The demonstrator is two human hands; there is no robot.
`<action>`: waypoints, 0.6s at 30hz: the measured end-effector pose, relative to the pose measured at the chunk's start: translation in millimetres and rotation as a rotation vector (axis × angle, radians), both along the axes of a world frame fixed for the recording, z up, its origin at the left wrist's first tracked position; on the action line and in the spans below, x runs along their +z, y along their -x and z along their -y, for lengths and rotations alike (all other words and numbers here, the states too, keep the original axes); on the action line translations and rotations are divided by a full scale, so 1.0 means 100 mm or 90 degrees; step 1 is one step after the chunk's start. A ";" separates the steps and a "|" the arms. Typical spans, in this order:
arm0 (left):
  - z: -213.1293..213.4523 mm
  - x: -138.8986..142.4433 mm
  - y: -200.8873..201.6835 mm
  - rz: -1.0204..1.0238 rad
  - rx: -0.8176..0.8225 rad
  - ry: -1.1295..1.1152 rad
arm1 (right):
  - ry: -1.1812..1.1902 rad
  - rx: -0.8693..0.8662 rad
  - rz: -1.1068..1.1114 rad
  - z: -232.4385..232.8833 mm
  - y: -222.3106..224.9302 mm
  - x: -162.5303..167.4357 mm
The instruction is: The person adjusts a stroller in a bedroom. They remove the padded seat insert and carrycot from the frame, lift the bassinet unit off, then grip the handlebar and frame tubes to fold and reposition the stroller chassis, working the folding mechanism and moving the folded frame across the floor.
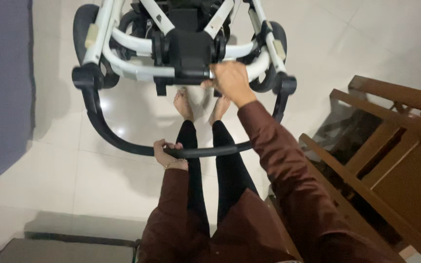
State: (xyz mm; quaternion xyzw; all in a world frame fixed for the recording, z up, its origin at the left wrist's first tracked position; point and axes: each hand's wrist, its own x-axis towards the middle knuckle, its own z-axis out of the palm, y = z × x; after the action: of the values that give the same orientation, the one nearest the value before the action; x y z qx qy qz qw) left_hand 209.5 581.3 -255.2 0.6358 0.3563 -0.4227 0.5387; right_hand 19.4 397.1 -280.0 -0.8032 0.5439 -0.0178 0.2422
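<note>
Brown sleeves and black-clad legs lead down to a folded stroller frame [181, 48] standing on glossy pale floor tiles [347, 29]. Left hand [169, 155] is wrapped around its curved black handlebar [123, 143]; right hand [230, 80] grips its white crossbar. Right of the frame stands a wooden chair [391, 146]; left, grey fabric [1, 87].

glossy white stroller frame [137, 46], matt handlebar [123, 143]

White stroller frame [137, 46] — black handlebar [123, 143], seemingly brown chair [391, 146].
</note>
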 end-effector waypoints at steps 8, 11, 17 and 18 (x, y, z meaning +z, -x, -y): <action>0.28 0.17 -0.26 -0.097 -0.057 0.199 | -0.036 -0.013 -0.030 0.51 -0.12 0.02; 0.43 0.20 -0.29 -0.131 -0.078 0.254 | -0.044 0.012 -0.064 0.69 -0.13 0.08; 0.79 0.21 -0.12 -0.182 -0.125 0.408 | -0.031 0.037 -0.054 0.95 -0.05 0.19; 0.85 0.18 -0.08 -0.200 -0.131 0.440 | -0.031 0.037 -0.051 0.99 -0.04 0.19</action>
State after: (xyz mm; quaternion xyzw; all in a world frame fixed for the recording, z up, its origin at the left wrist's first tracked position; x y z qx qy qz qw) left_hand 217.8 495.8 -237.0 0.3770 0.2054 -0.6616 0.6148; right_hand 23.5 297.7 -261.0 -0.8125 0.5301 0.0345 0.2400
